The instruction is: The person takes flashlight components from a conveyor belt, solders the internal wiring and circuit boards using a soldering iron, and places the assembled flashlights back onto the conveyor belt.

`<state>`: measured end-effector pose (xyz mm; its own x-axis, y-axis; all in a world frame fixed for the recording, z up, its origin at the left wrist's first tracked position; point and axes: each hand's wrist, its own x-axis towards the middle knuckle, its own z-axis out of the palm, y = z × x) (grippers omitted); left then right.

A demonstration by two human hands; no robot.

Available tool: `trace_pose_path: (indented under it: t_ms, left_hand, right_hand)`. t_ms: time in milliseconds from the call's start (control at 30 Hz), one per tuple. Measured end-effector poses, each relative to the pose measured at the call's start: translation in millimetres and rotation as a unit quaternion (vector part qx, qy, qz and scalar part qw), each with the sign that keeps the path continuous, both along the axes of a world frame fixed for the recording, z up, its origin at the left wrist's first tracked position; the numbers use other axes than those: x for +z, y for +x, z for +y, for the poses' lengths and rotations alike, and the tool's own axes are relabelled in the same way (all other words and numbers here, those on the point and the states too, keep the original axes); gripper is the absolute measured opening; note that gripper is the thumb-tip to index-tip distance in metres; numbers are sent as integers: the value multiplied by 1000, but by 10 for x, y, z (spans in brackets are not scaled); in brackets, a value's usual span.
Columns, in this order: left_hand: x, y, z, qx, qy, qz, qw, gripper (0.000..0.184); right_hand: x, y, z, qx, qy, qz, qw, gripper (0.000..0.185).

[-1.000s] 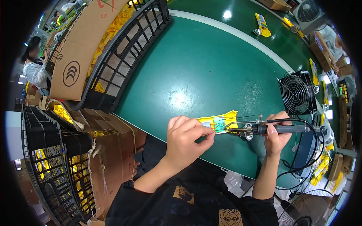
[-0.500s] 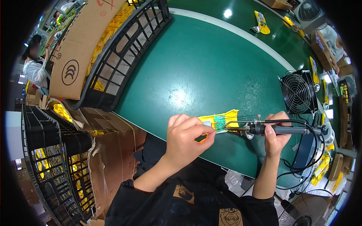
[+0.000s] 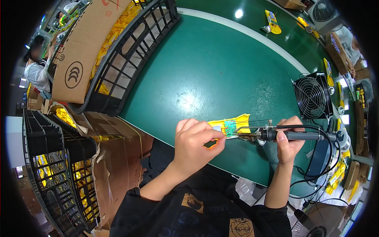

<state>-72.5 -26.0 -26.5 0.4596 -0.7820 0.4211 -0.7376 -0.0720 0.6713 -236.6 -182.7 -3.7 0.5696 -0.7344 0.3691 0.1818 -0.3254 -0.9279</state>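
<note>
A soldering iron (image 3: 290,136) with a dark grey handle and a thin tube along it lies in my right hand (image 3: 289,146), fingers wrapped round the handle. Its tip points left and meets the lower right part of a small green circuit board (image 3: 230,126). Under the board is a yellow piece (image 3: 243,121) with thin wires, on the green table. At the board's lower left edge, my left hand (image 3: 198,143) is closed in a pinch between thumb and forefinger. What the pinch holds is too small to make out.
A black fan (image 3: 312,96) stands right of the soldering iron, whose cable (image 3: 338,154) loops near a dark box (image 3: 318,160). At left, a black crate (image 3: 114,75) holds cardboard and yellow pieces. More yellow pieces (image 3: 272,23) lie beyond the white strip. Other people work at both sides.
Almost nothing differs. Both hands keep their places, and the iron's tip stays at the circuit board.
</note>
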Motion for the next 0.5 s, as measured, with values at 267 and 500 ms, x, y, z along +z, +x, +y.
trace_pose_path:
  t_ms: [267, 500]
  left_hand:
    - [11, 6, 1, 0, 3, 2, 1000, 11]
    - [-34, 13, 3, -4, -3, -2, 1000, 12]
  right_hand:
    - [-12, -40, -82, -89, 34, -69, 993, 21]
    - [40, -17, -127, -114, 69, -108, 985, 17]
